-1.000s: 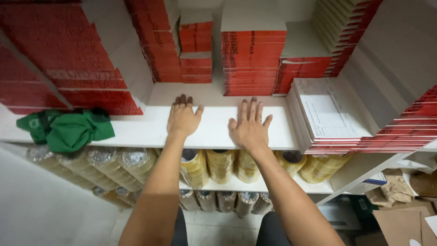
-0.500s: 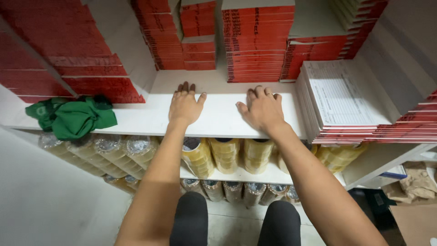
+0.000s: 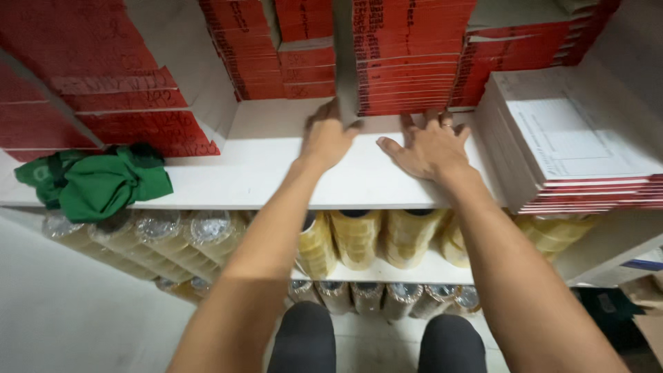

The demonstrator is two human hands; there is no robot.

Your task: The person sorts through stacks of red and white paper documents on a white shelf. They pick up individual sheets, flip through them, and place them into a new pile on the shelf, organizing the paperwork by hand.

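Note:
My left hand (image 3: 328, 135) reaches across the white shelf (image 3: 262, 173), fingers spread, tips close to the foot of a tall stack of red-edged booklets (image 3: 411, 59). My right hand (image 3: 428, 145) lies flat on the same shelf, fingers splayed, its tips at the bottom of that stack. Neither hand holds anything. A shorter red stack (image 3: 304, 55) stands just left of the tall one.
A crumpled green cloth (image 3: 97, 181) lies at the shelf's left end. More red stacks (image 3: 103, 90) lean at the left. A pile of white-topped booklets (image 3: 580, 148) fills the right. Rolls of yellowish tape (image 3: 359, 238) line the shelf below. My knees (image 3: 376, 342) show at the bottom.
Both hands have slid deeper along the shelf toward the red stacks at the back, and the view has moved closer in.

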